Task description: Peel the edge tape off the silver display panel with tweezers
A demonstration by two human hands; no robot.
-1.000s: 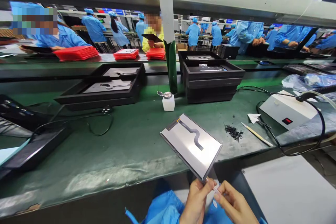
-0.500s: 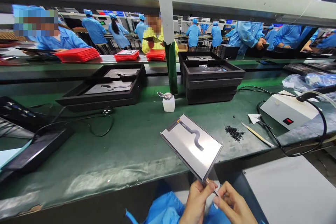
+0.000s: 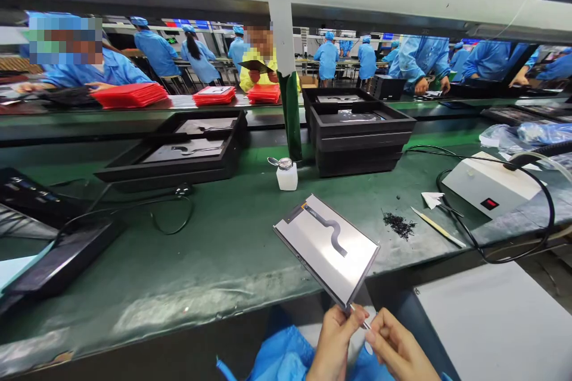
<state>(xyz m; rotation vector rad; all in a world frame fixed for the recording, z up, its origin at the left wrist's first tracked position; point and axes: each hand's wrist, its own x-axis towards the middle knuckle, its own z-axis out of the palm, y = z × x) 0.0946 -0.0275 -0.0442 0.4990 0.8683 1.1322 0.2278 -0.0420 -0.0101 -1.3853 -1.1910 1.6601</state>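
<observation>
A display panel (image 3: 328, 250) with a silvery back and a curved dark ribbon cable (image 3: 334, 232) sits tilted over the table's front edge. My left hand (image 3: 334, 336) is closed on its near corner, thumb on top. Close beside it, my right hand (image 3: 397, 342) is closed in a pinch. Between the two hands shows a thin silvery sliver (image 3: 365, 324), one end in the pinch; its kind is too small to tell. Beyond the panel's right side lie a pile of black scraps (image 3: 399, 224) and a pale yellow pen-like tool (image 3: 438, 227).
A white pump bottle (image 3: 286, 176) stands before the post. Black trays (image 3: 361, 137) with panels are stacked behind it, and more trays (image 3: 179, 166) are at left. A white box (image 3: 491, 184) with a cable is at right. Co-workers in blue sit across.
The sliver between my hands looks brighter and less dark than before. My hands and the panel stay nearly still. Across the table, co-workers' hands have shifted.
</observation>
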